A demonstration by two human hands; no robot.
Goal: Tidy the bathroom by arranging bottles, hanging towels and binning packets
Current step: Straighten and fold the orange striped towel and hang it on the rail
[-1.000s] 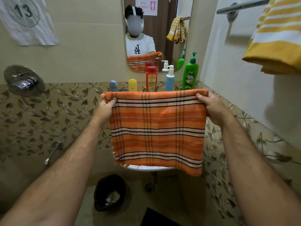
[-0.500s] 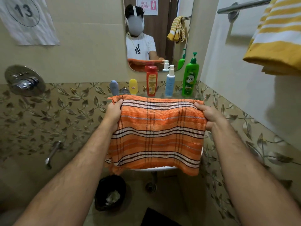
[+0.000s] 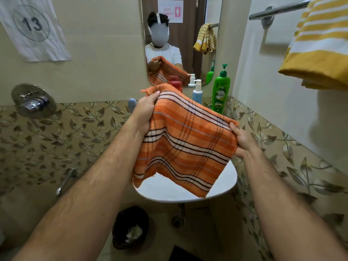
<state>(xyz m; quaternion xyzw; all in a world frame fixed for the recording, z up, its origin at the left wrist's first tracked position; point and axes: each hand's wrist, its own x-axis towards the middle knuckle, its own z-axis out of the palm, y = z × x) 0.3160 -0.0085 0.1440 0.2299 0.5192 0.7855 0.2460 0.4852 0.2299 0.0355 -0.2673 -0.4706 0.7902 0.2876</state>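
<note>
Above the white sink (image 3: 230,182) I hold an orange striped towel (image 3: 185,140) with both my hands. My left hand (image 3: 146,110) is closed on the upper left corner of the towel, with the thumb on the front of the cloth, and this corner is raised higher than the other. My right hand (image 3: 243,141) is closed on the right edge of the towel, lower and nearer to me, so the top edge runs down in a slope from left to right. The cloth hangs folded between my hands and its lower edge falls in front of the sink bowl, without a clear sign that it touches the bowl. Behind the towel, on the ledge under the mirror (image 3: 188,34), stand the bottles: a green bottle (image 3: 220,91) with a pump at the right, a blue and white pump bottle (image 3: 197,91) just beside it, and a red bottle (image 3: 176,84) of which only the cap shows over the towel. A grey-blue tube (image 3: 131,103) stands left of my left hand. On the right wall a yellow striped towel (image 3: 318,48) hangs over a metal rail (image 3: 278,10). Under the sink, on the floor, is a black bin (image 3: 130,227) with some crumpled packet inside.
</note>
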